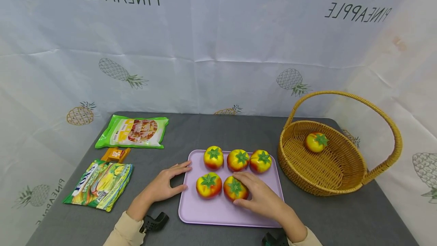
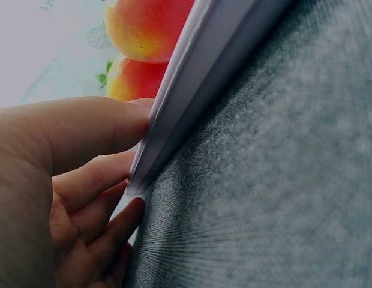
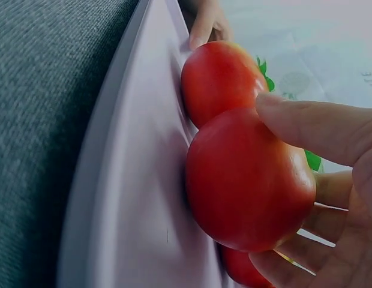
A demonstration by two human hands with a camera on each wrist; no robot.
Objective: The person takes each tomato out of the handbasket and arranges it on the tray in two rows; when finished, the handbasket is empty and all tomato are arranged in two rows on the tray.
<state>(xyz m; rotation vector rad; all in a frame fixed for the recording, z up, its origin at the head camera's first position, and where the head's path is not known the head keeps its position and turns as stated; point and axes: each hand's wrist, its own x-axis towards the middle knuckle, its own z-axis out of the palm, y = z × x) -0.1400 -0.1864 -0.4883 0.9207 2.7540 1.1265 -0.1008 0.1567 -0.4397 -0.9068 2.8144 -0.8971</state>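
Note:
My right hand (image 1: 261,196) grips a red-and-yellow tomato (image 1: 235,188) with a green star-shaped leaf top, at the front of a lilac tray (image 1: 201,215). In the right wrist view the thumb and fingers go round the sides of this tomato (image 3: 246,180), which is at the tray surface. Another tomato (image 1: 208,185) lies just left of it. Behind these, a row of three holds a left tomato (image 1: 213,158), a middle tomato (image 1: 238,160) and a right tomato (image 1: 260,161). With relaxed fingers, my left hand (image 1: 167,183) touches the tray's left rim (image 2: 168,102).
To the right stands a wicker basket (image 1: 290,166) with a tall arched handle and one tomato (image 1: 316,142) inside. Left of the tray lie a green-edged food bag (image 1: 136,131), a small orange packet (image 1: 116,155) and a green-and-yellow packet (image 1: 100,185).

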